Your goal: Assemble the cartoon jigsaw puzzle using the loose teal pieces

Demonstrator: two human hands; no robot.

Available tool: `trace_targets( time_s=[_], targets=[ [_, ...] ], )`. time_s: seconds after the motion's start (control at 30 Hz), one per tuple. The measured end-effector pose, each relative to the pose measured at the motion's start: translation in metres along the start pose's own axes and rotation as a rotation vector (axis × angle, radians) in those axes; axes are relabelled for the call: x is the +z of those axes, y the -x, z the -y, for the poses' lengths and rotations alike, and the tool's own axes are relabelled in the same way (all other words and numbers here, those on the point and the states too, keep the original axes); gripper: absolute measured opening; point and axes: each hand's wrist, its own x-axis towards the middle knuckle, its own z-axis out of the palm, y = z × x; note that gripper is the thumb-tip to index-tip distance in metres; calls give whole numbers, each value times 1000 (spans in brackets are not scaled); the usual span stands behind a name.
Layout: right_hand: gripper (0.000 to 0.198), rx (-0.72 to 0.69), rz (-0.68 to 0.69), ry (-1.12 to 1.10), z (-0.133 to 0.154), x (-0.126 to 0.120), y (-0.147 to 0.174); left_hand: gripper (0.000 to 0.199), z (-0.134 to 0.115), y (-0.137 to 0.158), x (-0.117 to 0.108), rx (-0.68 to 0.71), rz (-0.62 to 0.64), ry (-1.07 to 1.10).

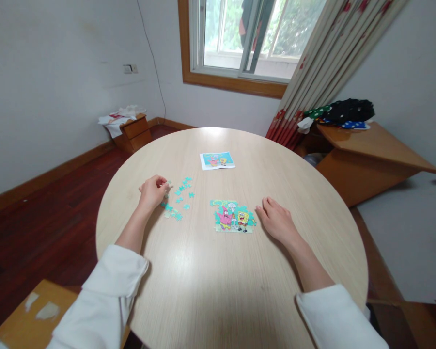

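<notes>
A partly joined jigsaw puzzle (234, 216) with cartoon figures lies flat on the round table (210, 291). Left of it, several loose turquoise puzzle pieces (186, 207) are scattered on the wood. My left hand (153, 191) is over the left edge of these pieces, thumb and fingertips pinched on a small pale puzzle piece (169, 184). Just right of the joined puzzle, my right hand (275, 218) rests on the table with fingers loosely stretched and nothing visible in them. Its fingertips are close to the puzzle's right edge.
A printed picture sheet (217, 161) of the same figures lies farther back on the table. Beyond the table are a small drawer cabinet (135, 132) at left, and a tilted wooden cabinet (370, 155) with clothes (349, 111) on it at right. A yellow stool (32, 315) stands at lower left.
</notes>
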Motion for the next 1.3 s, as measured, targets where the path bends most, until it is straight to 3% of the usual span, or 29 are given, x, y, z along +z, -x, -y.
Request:
trace_targets(
  time_s=[0.43,0.87,1.3],
  targets=[
    [50,11,26,1,5,-5,2,20,15,-9,12,-32,94,-79],
    [49,4,11,10,3,-3,2,20,17,-9,12,18,62,-121],
    [49,7,21,5,5,-5,3,17,14,-9,13,-19,71,-153]
  ],
)
